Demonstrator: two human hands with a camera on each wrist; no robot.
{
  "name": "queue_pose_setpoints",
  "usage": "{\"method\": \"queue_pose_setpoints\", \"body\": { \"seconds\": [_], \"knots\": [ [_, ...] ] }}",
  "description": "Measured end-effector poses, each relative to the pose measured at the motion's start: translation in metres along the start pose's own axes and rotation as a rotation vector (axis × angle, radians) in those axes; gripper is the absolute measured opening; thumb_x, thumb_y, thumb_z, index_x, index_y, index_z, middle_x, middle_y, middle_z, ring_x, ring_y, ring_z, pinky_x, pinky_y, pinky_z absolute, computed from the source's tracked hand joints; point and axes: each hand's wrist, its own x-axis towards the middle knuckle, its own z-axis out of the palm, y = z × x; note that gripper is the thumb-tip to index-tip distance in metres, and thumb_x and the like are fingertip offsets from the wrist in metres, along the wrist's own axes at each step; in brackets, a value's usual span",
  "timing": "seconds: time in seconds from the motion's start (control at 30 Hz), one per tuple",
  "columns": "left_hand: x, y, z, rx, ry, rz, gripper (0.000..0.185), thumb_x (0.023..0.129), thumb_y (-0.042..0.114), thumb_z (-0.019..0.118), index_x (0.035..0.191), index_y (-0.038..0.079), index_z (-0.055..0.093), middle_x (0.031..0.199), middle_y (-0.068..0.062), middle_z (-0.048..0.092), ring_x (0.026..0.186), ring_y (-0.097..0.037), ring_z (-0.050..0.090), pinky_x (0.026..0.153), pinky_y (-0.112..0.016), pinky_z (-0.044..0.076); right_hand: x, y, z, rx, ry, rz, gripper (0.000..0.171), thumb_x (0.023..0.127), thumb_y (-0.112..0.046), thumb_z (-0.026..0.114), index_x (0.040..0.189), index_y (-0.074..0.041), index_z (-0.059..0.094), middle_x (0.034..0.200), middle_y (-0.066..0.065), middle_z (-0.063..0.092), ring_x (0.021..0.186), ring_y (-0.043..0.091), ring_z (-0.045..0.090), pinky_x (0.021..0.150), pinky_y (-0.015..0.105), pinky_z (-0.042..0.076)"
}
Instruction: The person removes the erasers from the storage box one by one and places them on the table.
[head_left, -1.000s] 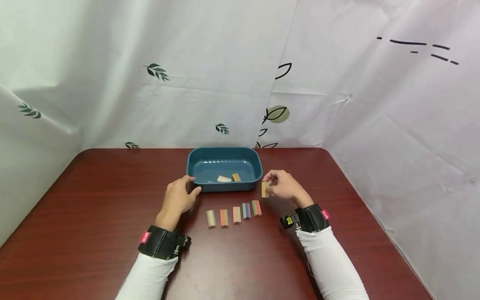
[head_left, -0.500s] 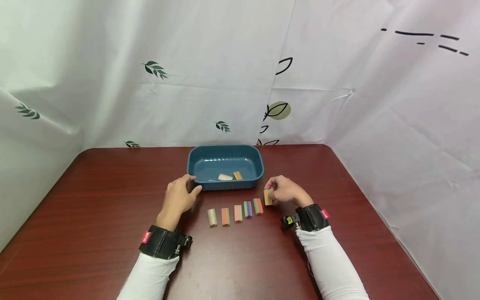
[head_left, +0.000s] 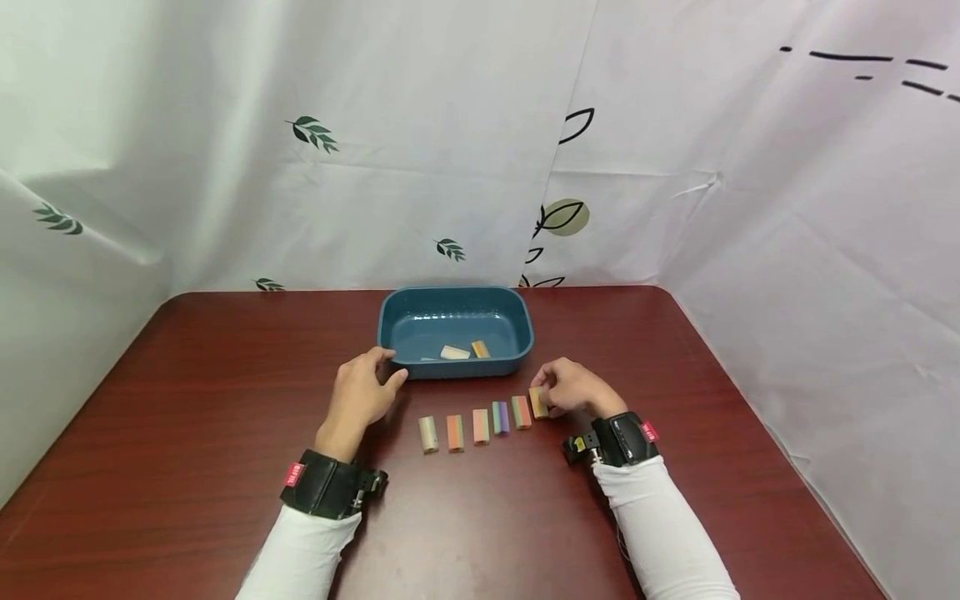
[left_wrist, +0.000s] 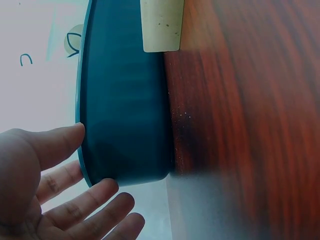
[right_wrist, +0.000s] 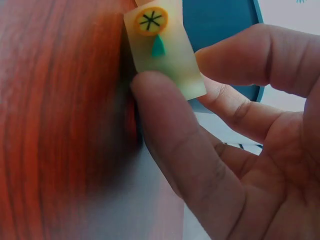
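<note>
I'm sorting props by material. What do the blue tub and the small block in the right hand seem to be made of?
The blue rectangular tub looks like moulded plastic: even colour, rounded corners, soft sheen. The small pale yellow block pinched by the right hand looks matte and slightly translucent, with an orange-slice pattern on its end; possibly rubber eraser or polymer clay.

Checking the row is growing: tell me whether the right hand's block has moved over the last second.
Yes. The block in the right hand came down from beside the tray corner to the right end of the row, next to the red-green block.
</note>
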Motion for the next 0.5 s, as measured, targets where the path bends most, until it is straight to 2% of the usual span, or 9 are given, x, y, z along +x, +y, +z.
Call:
{"method": "queue_pose_setpoints", "body": {
  "seconds": [0.3, 0.5],
  "knots": [
    [-0.0003, 0.0026, 0.0013, -0.007, 0.001, -0.001, 0.045, 0.093, 0.024, 0.067, 0.132, 0.003, 0.058, 0.128, -0.022, 0.058, 0.121, -0.041, 0.050, 0.099, -0.054, 0.042, -0.0003, 0.0022, -0.0016, -0.108, 0.049, 0.022, 0.020, 0.080, 0.011, 0.057, 0.096, 0.003, 0.066, 0.076, 0.006, 0.053, 0.065, 0.016, 0.055, 0.058, 0.029, 0.053],
    [0.0003, 0.0005, 0.0007, -0.005, 0.002, -0.006, 0.044, 0.093, 0.024, 0.067, 0.132, 0.004, 0.058, 0.130, -0.021, 0.057, 0.121, -0.040, 0.050, 0.098, -0.054, 0.042, 0.0012, 0.0017, -0.0018, -0.064, 0.061, 0.023, 0.019, 0.083, 0.010, 0.057, 0.098, 0.004, 0.065, 0.079, 0.007, 0.053, 0.065, 0.017, 0.056, 0.059, 0.032, 0.055]
  ]
}}
